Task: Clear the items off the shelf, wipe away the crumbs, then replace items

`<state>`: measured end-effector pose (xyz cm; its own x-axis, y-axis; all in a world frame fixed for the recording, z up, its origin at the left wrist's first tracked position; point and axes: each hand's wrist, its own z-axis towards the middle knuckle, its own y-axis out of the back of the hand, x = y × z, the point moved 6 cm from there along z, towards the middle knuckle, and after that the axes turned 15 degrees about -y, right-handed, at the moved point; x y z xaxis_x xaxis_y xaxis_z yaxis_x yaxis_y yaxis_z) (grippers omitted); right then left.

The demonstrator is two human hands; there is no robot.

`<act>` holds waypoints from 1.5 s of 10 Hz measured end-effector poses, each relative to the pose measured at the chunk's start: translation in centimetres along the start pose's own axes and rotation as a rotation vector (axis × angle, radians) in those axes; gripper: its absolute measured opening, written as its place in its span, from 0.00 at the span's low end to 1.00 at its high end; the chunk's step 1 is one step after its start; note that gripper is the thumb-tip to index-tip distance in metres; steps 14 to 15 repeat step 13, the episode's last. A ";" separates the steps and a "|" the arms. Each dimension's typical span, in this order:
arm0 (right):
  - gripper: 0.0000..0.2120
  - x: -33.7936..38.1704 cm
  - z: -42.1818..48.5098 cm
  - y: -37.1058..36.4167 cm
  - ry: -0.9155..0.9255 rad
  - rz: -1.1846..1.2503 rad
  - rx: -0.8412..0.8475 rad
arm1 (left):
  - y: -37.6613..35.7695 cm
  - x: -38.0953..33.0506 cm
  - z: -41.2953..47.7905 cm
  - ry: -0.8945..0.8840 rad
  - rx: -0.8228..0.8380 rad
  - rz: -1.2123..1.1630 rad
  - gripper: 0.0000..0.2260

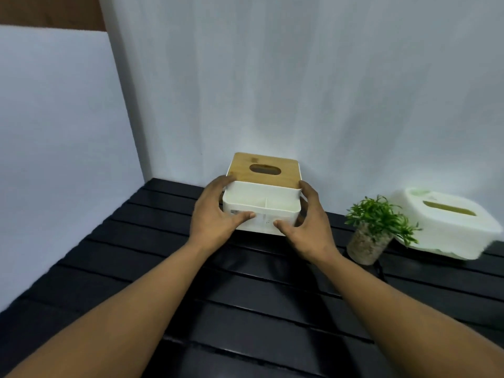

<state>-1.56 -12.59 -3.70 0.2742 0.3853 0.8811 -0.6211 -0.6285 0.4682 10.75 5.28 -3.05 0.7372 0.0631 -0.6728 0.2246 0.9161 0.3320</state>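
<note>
A white tissue box organiser (261,205) with a bamboo lid and an open front compartment rests on the black slatted shelf (169,257), close to the back wall. My left hand (215,214) clasps its left side, thumb across the front. My right hand (308,225) holds its right side, fingers curled round the front corner. A small green plant in a clear glass pot (368,236) stands to the right. Further right lies a white tissue box (441,222) with a slot on top.
White panels close off the back and the left side of the shelf. A dark cord lies on the slats by the plant's base. The near part of the black shelf shows only my forearms above it.
</note>
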 end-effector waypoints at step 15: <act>0.44 -5.2 -6.4 4.9 -0.347 0.068 0.073 | -3.7 -4.2 -6.1 0.292 0.181 0.012 0.45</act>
